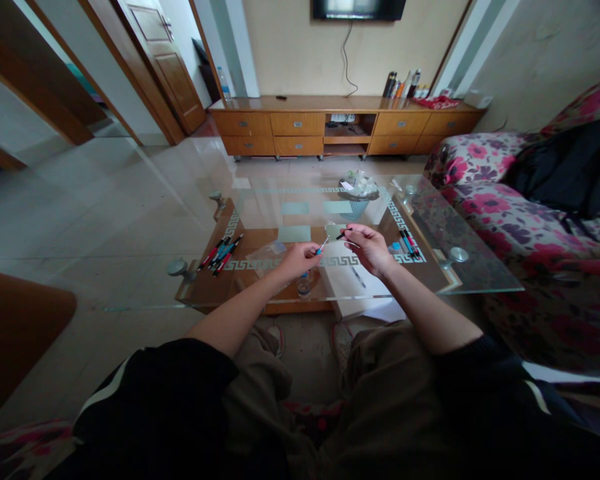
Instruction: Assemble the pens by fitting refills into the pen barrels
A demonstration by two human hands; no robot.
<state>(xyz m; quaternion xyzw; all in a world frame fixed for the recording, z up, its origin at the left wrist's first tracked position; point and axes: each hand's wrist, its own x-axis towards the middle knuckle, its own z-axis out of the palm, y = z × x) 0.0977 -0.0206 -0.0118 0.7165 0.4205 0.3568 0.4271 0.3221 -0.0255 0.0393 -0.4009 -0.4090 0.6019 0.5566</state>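
Since it's such a skinny thing, the pen (320, 251) is just pinched in the left hand (301, 259), up over the glass table (485, 281), tip pointing toward the right hand (370, 248), which pinches a black bit (342, 235) just beside it. Can't tell if that's a cap. Gripping by the ends probably keeps the small gap between them visible. One pile of pens (221, 255) lies left, a smaller bunch (409, 245) right, both out sideways, I'd guess so elbows don't knock them. Farther off, there's a cabinet (248, 125) along the wall.
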